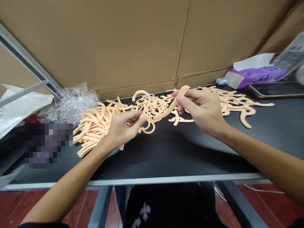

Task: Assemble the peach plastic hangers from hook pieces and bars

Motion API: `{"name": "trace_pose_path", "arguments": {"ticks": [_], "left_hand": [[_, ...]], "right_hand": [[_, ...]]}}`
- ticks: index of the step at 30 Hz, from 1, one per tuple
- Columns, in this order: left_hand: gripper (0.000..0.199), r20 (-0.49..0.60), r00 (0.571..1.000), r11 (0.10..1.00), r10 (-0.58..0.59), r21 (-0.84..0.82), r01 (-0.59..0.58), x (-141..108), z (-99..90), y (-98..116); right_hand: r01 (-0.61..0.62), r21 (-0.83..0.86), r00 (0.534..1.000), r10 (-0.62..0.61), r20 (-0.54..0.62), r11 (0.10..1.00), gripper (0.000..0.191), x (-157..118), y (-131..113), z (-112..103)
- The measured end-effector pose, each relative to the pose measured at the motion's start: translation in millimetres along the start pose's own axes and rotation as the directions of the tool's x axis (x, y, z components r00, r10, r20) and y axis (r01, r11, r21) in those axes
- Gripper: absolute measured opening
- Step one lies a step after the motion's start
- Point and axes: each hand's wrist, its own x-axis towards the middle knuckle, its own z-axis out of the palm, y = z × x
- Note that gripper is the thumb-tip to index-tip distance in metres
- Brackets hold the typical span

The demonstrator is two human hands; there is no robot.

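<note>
My left hand (122, 128) pinches the lower end of a cream plastic hook (149, 98), its curve standing up and bending left. In my right hand (204, 109) is a flat, gently curved cream plastic strip (169, 109), slanting down to the left. The strip's lower end is close to the hook's base; I cannot tell whether they touch. Left of my left hand lies a pile of similar strips (92, 131). Behind both hands are loose hooks (155, 103). Several longer, wavy cream pieces (244, 103) spread out beyond my right hand.
The black tabletop (166, 155) ends at a pale front edge (175, 180). Cardboard (128, 41) stands behind it. Clear plastic wrap (73, 103) and a metal frame bar (28, 61) are at left. A purple tissue pack (258, 76) and a phone (276, 89) lie at right.
</note>
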Motion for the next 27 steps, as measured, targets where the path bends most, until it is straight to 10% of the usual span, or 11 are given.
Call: {"name": "trace_pose_path", "arguments": {"ticks": [11,27], "left_hand": [[0.01,0.165,0.971,0.972,0.174,0.128,-0.197,-2,-2.4,10],[0.016,0.298,0.932,0.968,0.204,0.082,-0.238,-9,1.6,12]], "right_hand": [[0.117,-0.317,0.986,-0.071,0.151,0.941,0.045,-4,10,0],[0.374,-0.423,0.919,-0.268,0.289,0.825,0.02,-7,21,-2]]}}
